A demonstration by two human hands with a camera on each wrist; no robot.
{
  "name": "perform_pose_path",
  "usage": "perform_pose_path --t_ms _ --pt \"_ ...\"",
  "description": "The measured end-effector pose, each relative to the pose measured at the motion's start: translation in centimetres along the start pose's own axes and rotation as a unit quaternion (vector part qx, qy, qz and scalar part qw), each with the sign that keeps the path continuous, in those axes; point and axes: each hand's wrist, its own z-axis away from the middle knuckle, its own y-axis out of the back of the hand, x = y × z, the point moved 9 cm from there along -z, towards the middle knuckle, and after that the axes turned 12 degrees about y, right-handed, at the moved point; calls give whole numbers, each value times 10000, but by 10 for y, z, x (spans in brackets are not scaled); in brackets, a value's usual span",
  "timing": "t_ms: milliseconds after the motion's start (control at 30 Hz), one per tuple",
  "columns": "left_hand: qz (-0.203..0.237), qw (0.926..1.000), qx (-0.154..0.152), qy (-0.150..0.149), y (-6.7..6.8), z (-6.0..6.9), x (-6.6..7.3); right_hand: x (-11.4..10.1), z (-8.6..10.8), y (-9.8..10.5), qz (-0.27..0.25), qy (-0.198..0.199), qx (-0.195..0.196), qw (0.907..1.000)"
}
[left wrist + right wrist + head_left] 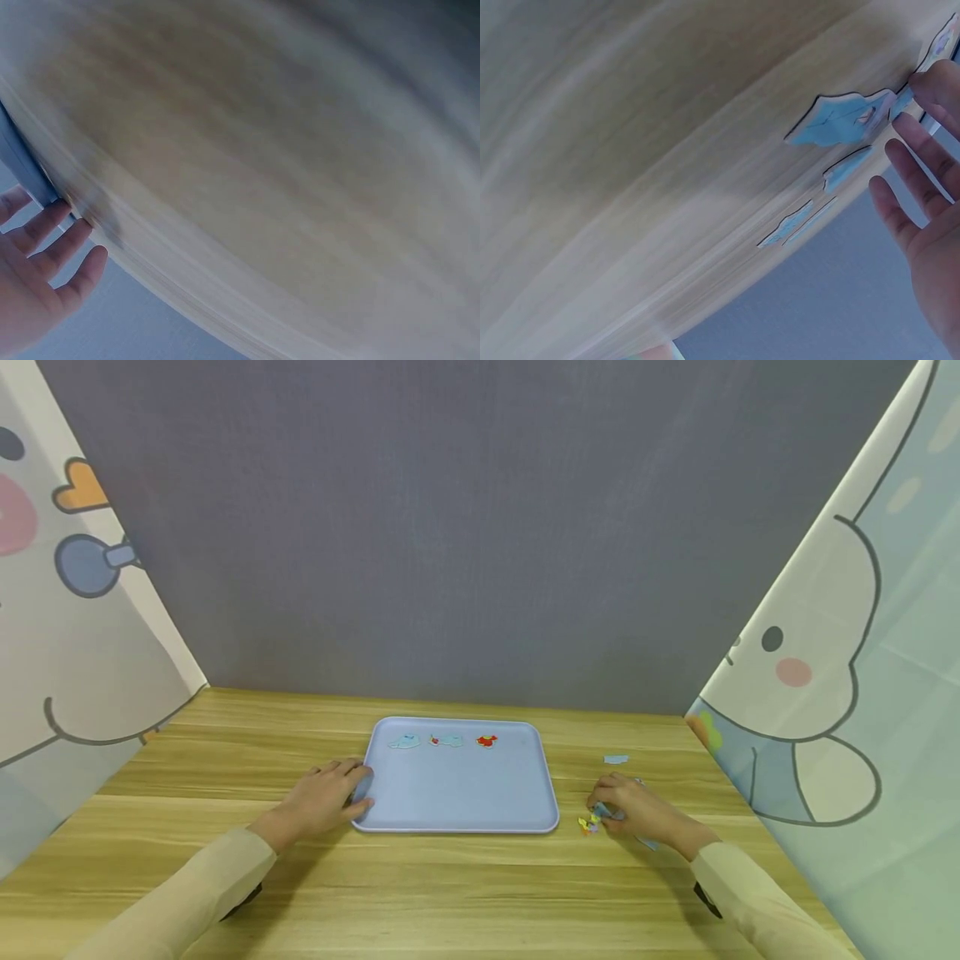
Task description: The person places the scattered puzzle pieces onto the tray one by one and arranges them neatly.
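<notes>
A light blue tray (457, 785) lies on the wooden table. Along its far part sit a pale blue cutout (405, 742), a second pale blue one (452, 741) with a small red bit beside it, and a red cutout (487, 741). My left hand (318, 800) rests at the tray's left edge, fingers spread along the rim; the left wrist view shows this hand (45, 262) at the tray's edge (22, 161). Right of the tray, my right hand (637, 810) has thumb and fingers around a blue piece (606, 811). The right wrist view shows that hand (937, 225) beside several blue pieces (840, 120).
A yellow and multicoloured piece (589, 823) lies left of my right hand. A flat blue piece (616, 759) is beyond it, and another (647, 842) partly shows under the wrist. A grey panel (450, 527) stands behind the table, with printed cloths (810, 693) at both sides.
</notes>
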Motion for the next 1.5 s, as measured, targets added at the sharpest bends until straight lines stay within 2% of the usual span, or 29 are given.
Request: perform_pose_path --t_ms 67,300,600,800,1233,1500 --pt "-2 10000 -8 5 0 0 0 0 0 0 18 4 5 10000" --pt "18 10000 -45 39 -1 0 0 7 0 -4 -52 -394 -221 9990" --pt "7 10000 17 3 0 0 1 6 -4 -1 34 25 156 9999" --pt "47 10000 31 3 0 0 2 10 -4 -3 3 -201 -16 9998" --pt "95 9999 -12 31 0 1 1 12 -9 3 94 -215 363 9991" --pt "74 10000 -10 33 -1 0 0 19 -12 5 -101 -475 244 9985"
